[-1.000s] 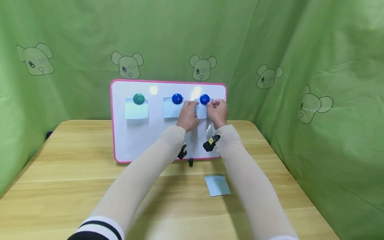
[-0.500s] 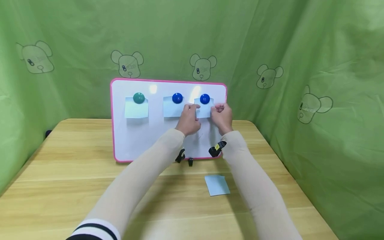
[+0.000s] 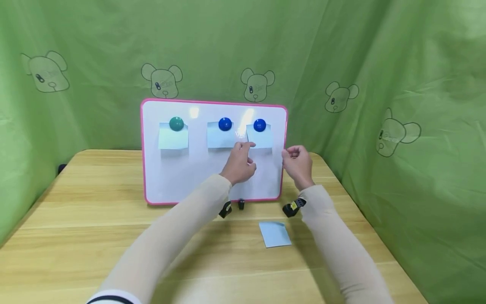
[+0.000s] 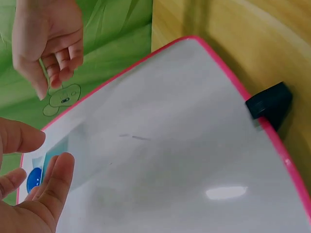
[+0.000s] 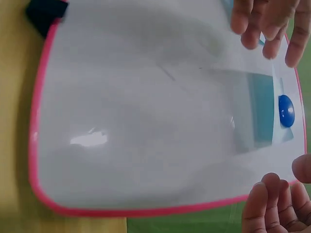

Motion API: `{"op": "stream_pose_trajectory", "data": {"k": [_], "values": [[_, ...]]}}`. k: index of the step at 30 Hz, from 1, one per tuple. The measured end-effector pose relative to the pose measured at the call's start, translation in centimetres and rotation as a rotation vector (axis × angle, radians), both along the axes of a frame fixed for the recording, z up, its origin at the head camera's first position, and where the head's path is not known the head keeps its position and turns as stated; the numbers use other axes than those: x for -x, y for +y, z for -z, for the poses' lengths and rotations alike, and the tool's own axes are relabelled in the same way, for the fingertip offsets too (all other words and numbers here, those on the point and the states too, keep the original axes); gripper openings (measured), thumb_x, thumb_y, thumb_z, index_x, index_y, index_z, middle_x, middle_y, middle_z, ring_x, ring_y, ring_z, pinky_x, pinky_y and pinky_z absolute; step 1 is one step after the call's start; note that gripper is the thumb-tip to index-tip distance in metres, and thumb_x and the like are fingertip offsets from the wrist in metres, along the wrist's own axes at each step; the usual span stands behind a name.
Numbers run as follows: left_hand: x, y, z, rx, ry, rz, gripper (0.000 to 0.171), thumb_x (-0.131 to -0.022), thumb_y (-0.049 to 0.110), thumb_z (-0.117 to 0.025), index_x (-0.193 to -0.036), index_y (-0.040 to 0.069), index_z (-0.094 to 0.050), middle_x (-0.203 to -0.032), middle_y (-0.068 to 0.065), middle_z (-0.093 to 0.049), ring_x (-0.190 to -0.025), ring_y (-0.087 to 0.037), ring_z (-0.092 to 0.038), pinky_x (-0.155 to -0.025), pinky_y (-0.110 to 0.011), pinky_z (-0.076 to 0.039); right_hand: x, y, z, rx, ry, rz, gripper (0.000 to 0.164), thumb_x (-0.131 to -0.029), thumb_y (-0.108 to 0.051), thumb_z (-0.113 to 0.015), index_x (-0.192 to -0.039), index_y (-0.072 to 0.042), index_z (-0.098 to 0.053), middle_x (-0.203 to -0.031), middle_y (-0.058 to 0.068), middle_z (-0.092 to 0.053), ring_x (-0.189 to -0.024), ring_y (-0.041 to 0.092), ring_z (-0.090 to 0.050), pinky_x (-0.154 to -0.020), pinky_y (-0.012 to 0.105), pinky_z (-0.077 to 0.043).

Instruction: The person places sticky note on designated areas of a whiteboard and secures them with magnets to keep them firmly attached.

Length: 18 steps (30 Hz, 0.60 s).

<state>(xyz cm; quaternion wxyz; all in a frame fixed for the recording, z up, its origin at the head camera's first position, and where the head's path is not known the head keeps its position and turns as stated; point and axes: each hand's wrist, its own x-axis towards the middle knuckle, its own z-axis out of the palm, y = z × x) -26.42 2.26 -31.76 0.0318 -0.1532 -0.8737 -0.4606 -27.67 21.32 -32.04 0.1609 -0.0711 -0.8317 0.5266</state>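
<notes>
A whiteboard (image 3: 197,177) with a pink frame stands upright on the table. Three light blue paper notes hang on it: a left note (image 3: 173,139) under a green magnet (image 3: 176,123), a middle note (image 3: 220,138) under a blue magnet (image 3: 225,124), and a right note (image 3: 262,139) under another blue magnet (image 3: 260,125). My left hand (image 3: 240,164) is just below and left of the right note, fingers relaxed and holding nothing. Beyond the board's right edge is my right hand (image 3: 298,166), its fingers loosely bent with a gap to the thumb in the right wrist view.
A light blue pad of notes (image 3: 275,234) lies on the wooden table (image 3: 95,236) in front of the board. A small black clip (image 3: 241,204) sits at the board's bottom edge. Green curtains (image 3: 212,42) hang behind and at both sides.
My right hand has left the right note and moved right and down, past the board's edge. My left hand has dropped slightly. The right note and its blue magnet stay on the board.
</notes>
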Motion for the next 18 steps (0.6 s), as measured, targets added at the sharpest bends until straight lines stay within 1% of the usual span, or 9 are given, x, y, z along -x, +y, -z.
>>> {"op": "stream_pose_trajectory", "data": {"k": [3,8,13,18], "values": [[-0.5,-0.1,0.4,0.001,0.0,0.018,0.058,-0.09,0.006,-0.063,-0.143,0.013,-0.042,-0.132,-0.011,-0.041,-0.094,-0.013,-0.056,-0.071,-0.022,-0.052,-1.1,1.1,0.5,-0.02,-0.016,-0.001,0.028,-0.095,-0.018,-0.059,-0.114,0.001,-0.052,-0.101,0.01,-0.054,-0.08,0.018,-0.057,-0.069,0.023,-0.055],[-1.3,-0.1,1.6,0.017,-0.003,0.048,0.058,-0.09,0.006,-0.063,-0.144,0.012,-0.041,-0.132,-0.011,-0.042,-0.094,-0.013,-0.057,-0.07,-0.021,-0.053,-2.6,3.1,1.8,-0.07,-0.046,0.002,0.03,-0.095,-0.02,-0.059,-0.115,0.001,-0.052,-0.102,0.012,-0.055,-0.079,0.018,-0.059,-0.068,0.021,-0.055],[-2.2,0.0,3.1,0.042,-0.002,0.084,0.058,-0.09,0.008,-0.063,-0.143,0.012,-0.041,-0.131,-0.011,-0.044,-0.094,-0.014,-0.058,-0.073,-0.02,-0.052,-3.8,4.8,3.0,-0.123,-0.078,0.006,0.031,-0.096,-0.021,-0.059,-0.115,0.002,-0.052,-0.102,0.013,-0.056,-0.08,0.021,-0.062,-0.066,0.021,-0.055],[-3.0,0.3,4.7,0.047,-0.008,0.12,0.057,-0.089,0.006,-0.064,-0.142,0.011,-0.043,-0.132,-0.011,-0.045,-0.094,-0.014,-0.058,-0.075,-0.021,-0.052,-5.0,6.1,4.0,-0.174,-0.112,-0.023,0.034,-0.097,-0.024,-0.058,-0.116,0.003,-0.05,-0.102,0.014,-0.056,-0.084,0.028,-0.063,-0.066,0.022,-0.054]]}}
